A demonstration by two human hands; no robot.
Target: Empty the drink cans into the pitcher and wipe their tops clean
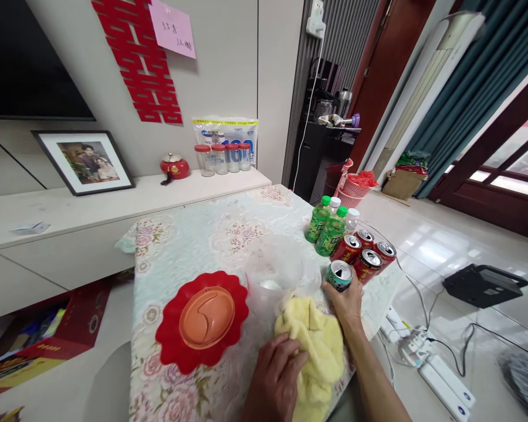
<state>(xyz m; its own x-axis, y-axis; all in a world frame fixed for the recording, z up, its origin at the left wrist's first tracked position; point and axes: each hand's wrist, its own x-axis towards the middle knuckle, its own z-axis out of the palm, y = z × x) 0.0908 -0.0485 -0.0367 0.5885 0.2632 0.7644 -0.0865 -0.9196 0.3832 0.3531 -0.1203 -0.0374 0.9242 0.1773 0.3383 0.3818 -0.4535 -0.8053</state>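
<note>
My right hand is wrapped round a green can at the table's right side, beside several red cans. On the near part of the table lies a crumpled yellow cloth. My left hand rests at its left edge with bent fingers touching it; whether they grip the cloth is hard to tell. Behind the cloth are clear plastic containers. A red scalloped dish with an orange oval piece in it sits to the left.
Green-capped bottles and white-capped clear bottles stand behind the cans. Four-sided floral cloth covers the table. Lidded jars, a red pot and a framed photo line the back shelf. Power strips lie on the floor at right.
</note>
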